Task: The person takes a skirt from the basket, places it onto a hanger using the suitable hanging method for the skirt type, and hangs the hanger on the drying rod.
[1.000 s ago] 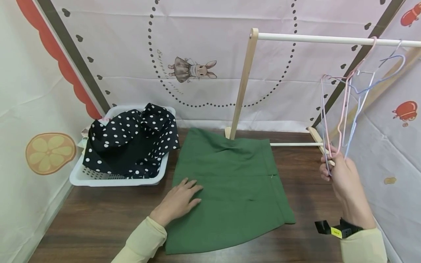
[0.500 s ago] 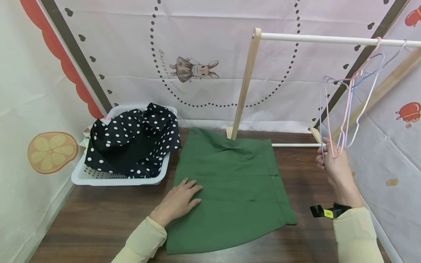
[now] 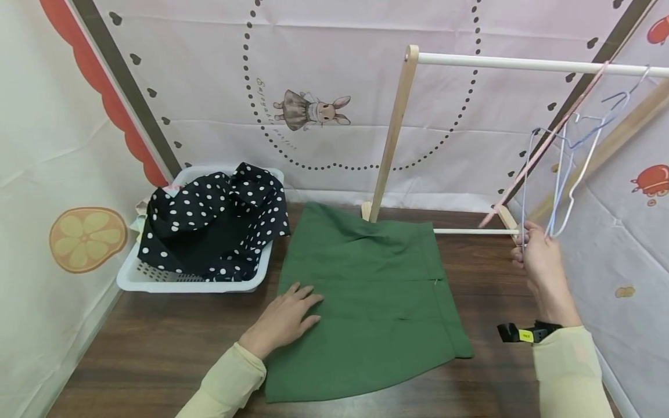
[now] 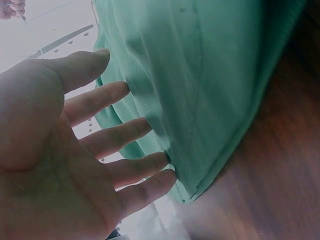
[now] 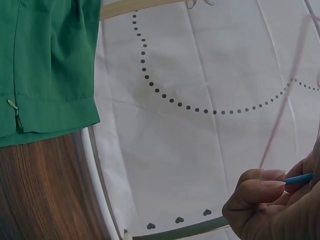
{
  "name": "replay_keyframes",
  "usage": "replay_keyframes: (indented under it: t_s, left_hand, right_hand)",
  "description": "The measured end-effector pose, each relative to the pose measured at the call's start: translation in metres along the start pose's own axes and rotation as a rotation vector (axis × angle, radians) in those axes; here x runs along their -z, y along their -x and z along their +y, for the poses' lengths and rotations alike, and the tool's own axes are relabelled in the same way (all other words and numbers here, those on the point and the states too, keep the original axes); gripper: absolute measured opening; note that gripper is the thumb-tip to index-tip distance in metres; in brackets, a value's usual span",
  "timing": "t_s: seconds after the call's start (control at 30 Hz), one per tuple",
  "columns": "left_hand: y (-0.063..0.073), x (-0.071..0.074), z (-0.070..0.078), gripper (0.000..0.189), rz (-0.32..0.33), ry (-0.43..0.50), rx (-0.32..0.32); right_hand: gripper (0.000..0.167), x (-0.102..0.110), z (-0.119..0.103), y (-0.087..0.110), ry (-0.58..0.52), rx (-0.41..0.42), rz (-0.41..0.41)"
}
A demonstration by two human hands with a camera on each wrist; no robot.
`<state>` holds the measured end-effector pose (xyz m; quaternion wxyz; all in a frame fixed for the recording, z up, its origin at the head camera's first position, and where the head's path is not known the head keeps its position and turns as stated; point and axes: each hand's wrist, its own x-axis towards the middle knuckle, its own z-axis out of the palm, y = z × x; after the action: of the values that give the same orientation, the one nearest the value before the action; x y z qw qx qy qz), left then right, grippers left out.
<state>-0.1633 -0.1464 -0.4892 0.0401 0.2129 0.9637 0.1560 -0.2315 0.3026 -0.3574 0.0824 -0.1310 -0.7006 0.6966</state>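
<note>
A green skirt (image 3: 366, 313) lies spread flat on the wooden floor, its zip pull showing in the right wrist view. My left hand (image 3: 284, 322) rests on the skirt's left side with fingers straight and spread. At the right, my right hand (image 3: 543, 258) pinches the lower part of a blue hanger (image 5: 299, 179) between thumb and finger. That hanger is among several hanging from the white rail (image 3: 502, 61). A pink hanger (image 3: 554, 133), seen edge-on, slants down to the left of the hand. A white hanger (image 3: 581, 174) hangs just behind the hand.
At the left stands a white basket (image 3: 183, 287) piled with a black polka-dot garment (image 3: 204, 226). A wooden rack post (image 3: 392, 139) rises behind the skirt, with a low white bar (image 3: 470, 231) running right from it. Printed cloth walls (image 3: 324, 52) enclose the floor.
The pink hanger has swung out to the left, away from my right hand, and turned edge-on. My right hand has shifted slightly and still holds a blue hanger. My left hand stays in place.
</note>
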Motion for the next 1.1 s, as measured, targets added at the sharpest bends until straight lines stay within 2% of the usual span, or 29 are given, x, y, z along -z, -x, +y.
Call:
replay_keyframes:
  t_s: [0.37, 0.7, 0.83, 1.1]
  left_hand:
    - [0.0000, 0.0005, 0.0013, 0.043, 0.006, -0.001, -0.008]
    - [-0.0008, 0.0005, 0.0018, 0.043, 0.002, -0.006, -0.004]
    - [-0.0009, -0.0004, 0.0011, 0.043, 0.000, -0.011, -0.002]
    - [-0.0008, -0.0020, -0.0002, 0.044, 0.003, -0.007, 0.004]
  right_hand:
    - [0.053, 0.0036, -0.0031, -0.0018, -0.042, -0.015, 0.020]
    - [0.052, 0.0073, -0.0082, 0.0003, 0.008, -0.008, 0.118]
    - [0.052, 0.0073, -0.0093, 0.0020, -0.007, -0.010, 0.123]
    - [0.051, 0.0073, -0.0035, 0.0070, 0.058, 0.026, 0.106]
